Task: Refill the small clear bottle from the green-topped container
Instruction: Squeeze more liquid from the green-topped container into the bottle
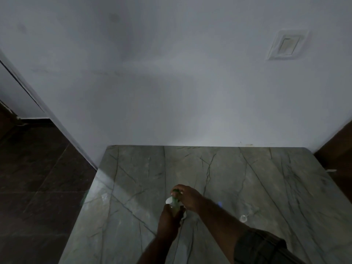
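- The container (174, 205) is held upright over the table (238, 180), about midway between its left and right edges and toward its near edge.
- The left hand (168, 221) is wrapped closed around the container's lower body.
- The right hand (187, 198) is closed from above over the green top (175, 191); its fingers (179, 187) curl round the cap.
- Whether the cap is seated, loosened or turning cannot be told; the scene is dim and the hands cover most of it.
- A small clear rounded object (243, 218) rests on the table to the right of the hands, near the right forearm. It is probably the bottle or part of it; it is too small and faint to confirm.
- A white item (168, 200) shows just behind the container, partly hidden; its nature cannot be told.
- Step in hand, as judged: opening the green top before any pouring. No liquid transfer is visible.
- Next move calls for: a steady left-hand hold against the twist, the cap lifted clear, then the container's mouth brought over the bottle's opening.
- Caution: a small neck allows little error, so tilt slowly and keep the bottle braced.
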Demonstrator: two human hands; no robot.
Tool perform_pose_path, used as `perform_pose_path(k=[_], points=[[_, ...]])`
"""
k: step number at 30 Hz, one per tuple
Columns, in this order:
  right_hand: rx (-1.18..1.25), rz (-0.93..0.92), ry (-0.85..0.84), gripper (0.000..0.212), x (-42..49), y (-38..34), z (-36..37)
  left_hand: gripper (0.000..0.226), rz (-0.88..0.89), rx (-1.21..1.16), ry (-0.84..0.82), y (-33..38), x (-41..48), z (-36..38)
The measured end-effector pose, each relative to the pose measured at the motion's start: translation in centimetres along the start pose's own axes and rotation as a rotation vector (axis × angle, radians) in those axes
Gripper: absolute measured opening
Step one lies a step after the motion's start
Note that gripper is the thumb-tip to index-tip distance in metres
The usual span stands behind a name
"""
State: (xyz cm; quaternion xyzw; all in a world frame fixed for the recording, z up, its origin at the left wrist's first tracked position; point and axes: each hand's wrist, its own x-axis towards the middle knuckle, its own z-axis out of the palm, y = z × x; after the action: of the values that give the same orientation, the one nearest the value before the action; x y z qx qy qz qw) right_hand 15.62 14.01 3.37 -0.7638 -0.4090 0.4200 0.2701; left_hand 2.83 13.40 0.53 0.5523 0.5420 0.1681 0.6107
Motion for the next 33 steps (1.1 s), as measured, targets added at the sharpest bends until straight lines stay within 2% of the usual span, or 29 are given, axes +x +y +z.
perform_pose_path(k=[8,15,23,33], points=[[0.007,-0.018,-0.032,0.025,0.1,-0.9,-1.0,0.028,0.004,0.001,-0.020,1.1,0.0,-0.4],[-0.011,-0.007,-0.002,0.025,0.0,-0.2,0.0,0.021,-0.005,0.016,-0.025,0.3,-0.1,-0.3],[-0.022,-0.014,-0.038,0.025,0.3,-0.9,-1.0,0.030,0.030,0.061,-0.023,1.4,-0.4,-0.6],[-0.029,-0.010,0.000,0.023,0.2,-0.1,-0.1,0.024,0.025,0.031,-0.018,0.6,-0.6,-0.3]])
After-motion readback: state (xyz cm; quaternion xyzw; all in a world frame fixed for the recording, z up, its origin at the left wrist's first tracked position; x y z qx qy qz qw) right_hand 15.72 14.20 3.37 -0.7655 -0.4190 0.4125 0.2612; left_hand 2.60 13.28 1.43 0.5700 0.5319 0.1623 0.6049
